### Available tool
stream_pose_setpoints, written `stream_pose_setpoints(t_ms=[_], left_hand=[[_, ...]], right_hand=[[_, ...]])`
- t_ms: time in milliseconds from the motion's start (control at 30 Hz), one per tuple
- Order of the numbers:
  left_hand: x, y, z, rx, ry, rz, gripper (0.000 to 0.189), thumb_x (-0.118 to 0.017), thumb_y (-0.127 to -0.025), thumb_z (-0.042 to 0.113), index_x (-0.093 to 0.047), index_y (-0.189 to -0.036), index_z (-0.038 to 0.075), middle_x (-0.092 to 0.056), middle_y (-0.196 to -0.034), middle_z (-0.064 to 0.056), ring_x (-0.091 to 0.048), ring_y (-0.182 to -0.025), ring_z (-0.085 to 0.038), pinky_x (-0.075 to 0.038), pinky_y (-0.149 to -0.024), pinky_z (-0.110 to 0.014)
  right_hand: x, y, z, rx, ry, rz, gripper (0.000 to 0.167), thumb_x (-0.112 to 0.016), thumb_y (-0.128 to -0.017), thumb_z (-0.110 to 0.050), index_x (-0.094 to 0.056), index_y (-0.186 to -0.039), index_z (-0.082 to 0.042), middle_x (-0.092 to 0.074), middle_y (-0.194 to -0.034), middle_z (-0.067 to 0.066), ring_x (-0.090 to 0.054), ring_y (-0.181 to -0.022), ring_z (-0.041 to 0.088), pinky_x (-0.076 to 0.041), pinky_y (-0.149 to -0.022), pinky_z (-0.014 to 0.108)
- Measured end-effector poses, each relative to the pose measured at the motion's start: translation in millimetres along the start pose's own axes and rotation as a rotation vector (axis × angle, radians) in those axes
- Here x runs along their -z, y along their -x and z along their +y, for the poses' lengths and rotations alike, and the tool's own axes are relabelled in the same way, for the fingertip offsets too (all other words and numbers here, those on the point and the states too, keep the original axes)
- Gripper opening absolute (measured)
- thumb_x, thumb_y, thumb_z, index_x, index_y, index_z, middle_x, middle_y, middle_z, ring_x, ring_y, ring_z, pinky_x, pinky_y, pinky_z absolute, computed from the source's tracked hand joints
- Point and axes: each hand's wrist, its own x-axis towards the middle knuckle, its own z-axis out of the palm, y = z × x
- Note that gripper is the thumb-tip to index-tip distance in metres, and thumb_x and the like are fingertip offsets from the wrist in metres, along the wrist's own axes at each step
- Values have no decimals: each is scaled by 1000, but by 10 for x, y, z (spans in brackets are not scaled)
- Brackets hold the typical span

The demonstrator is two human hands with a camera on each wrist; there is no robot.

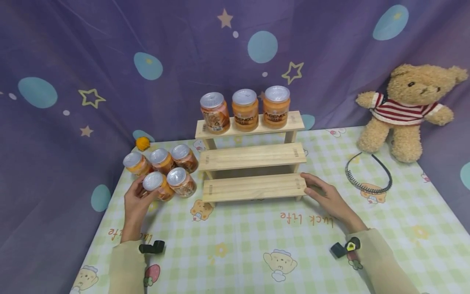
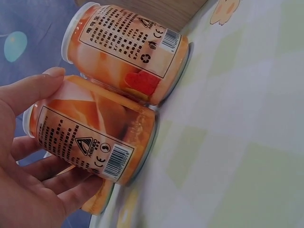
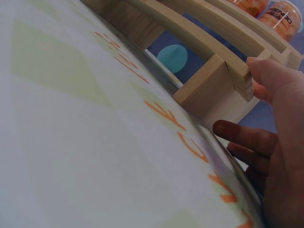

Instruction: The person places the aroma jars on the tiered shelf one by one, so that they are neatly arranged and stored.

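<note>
My left hand grips a jar of canned fruit, thumb on one side and fingers on the other. This jar has a silver lid, orange contents and a printed label, and stands upright at the front of a cluster. Right beside it is another fruit jar. At the right end of a three-step wooden rack, my right hand touches the lowest board. Its thumb rests on the board's end, while other fingers extend below. On the rack's top step stand three fruit jars in a row.
Several more jars stand left of the rack, near an orange ball. To the right lie a black toothed headband and a sitting teddy bear. A checked cloth covers the table, and a purple curtain hangs behind.
</note>
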Motion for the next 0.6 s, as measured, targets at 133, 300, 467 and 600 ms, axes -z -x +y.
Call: stream_pose_setpoints(t_ms=[133,300,467,600], left_hand=[[-4,-8,-16,-6,-7,3,63,-78,-77,-10,-55,-135,-2,-64,-97,22,-60,-89,2,-50,-75,-6],[6,-17,-50,-39,-9,36,63,-80,-74,-11,-58,-133,-5,-66,-93,24,-62,-85,4,-50,-72,-5],[22,-35,-73,-48,-12,67,62,-83,-72,-9,-62,-130,-5,-68,-91,24,-63,-84,3,-51,-71,-6],[36,-44,-78,-40,-12,76,60,-84,-71,-8,-64,-127,-5,-68,-89,24,-63,-83,2,-52,-70,-6]], right_hand=[[2,2,0,-3,2,2,49,-55,-104,-23,-44,-151,-27,-63,-137,12,-49,-119,-16,-34,-104,8],[2,7,-5,2,-8,-1,49,-55,-104,-23,-44,-151,-27,-63,-138,13,-49,-119,-17,-34,-103,6],[-1,8,-4,8,-17,-1,49,-55,-104,-22,-45,-151,-25,-63,-137,13,-50,-120,-15,-34,-103,6],[-5,3,1,6,-12,0,48,-55,-104,-22,-45,-151,-25,-63,-138,13,-52,-122,-12,-36,-103,8]])
